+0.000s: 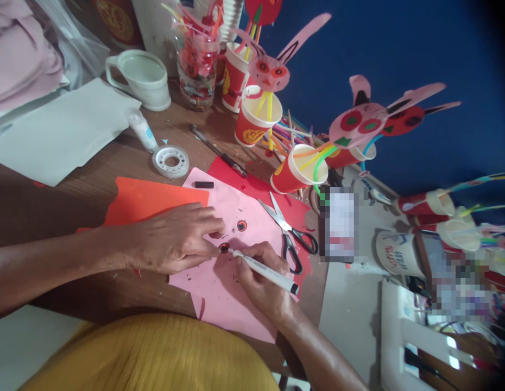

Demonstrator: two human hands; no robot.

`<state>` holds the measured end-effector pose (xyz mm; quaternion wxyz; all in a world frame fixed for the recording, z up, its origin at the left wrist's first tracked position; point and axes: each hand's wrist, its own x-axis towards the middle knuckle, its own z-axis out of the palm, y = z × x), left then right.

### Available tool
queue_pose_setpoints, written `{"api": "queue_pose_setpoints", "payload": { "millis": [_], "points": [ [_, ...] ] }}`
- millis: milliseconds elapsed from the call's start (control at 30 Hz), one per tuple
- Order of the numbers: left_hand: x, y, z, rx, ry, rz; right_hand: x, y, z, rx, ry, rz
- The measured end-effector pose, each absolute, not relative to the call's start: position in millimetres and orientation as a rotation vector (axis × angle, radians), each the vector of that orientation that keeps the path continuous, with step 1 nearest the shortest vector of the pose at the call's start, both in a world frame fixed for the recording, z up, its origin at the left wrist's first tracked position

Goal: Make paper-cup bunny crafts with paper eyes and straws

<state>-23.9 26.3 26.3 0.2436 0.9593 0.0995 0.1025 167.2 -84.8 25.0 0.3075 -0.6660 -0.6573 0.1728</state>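
Note:
My right hand (263, 271) grips a white marker (269, 270), its uncapped tip close to a small orange-and-black paper circle (223, 248). Resting on pink paper (228, 201) is my left hand (183, 236), thumb and forefinger apart, with one fingertip at that circle's edge. A second, similar circle (241, 225) lies a little farther up the same sheet. Also on the pink paper is a black marker cap (204, 185). Scissors (287, 228) with black handles lie spread just beyond my right hand, partly over red paper (252, 187).
Orange paper (155, 198) lies under my left wrist. Behind are a tape roll (183, 168), a glue bottle (141, 130), a black pen (218, 149) and a mug (144, 81). Red paper cups (252, 127) hold straws topped with pink paper faces (356, 125). A phone (339, 225) lies right.

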Motion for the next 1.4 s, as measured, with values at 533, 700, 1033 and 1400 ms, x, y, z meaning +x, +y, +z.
{"api": "queue_pose_setpoints", "payload": {
  "millis": [533, 700, 1033, 1400],
  "points": [
    [-23.8, 26.1, 27.6, 2.588, 0.290, 0.308, 169.9, -87.5, 24.8, -1.720, -1.616, 0.641],
    [-23.5, 29.1, 25.6, 2.507, 0.311, 0.339, 178.6, -92.3, 18.0, -1.613, -1.352, 0.749],
    [-23.8, 31.6, 37.7, 2.196, 0.492, 0.324, 186.5, -91.3, 10.3, -1.602, -1.367, 0.649],
    [-27.3, 34.2, 35.1, 2.230, 0.605, 0.582, 183.7, -93.1, 15.6, -1.238, -1.974, 0.409]
  ]
}}
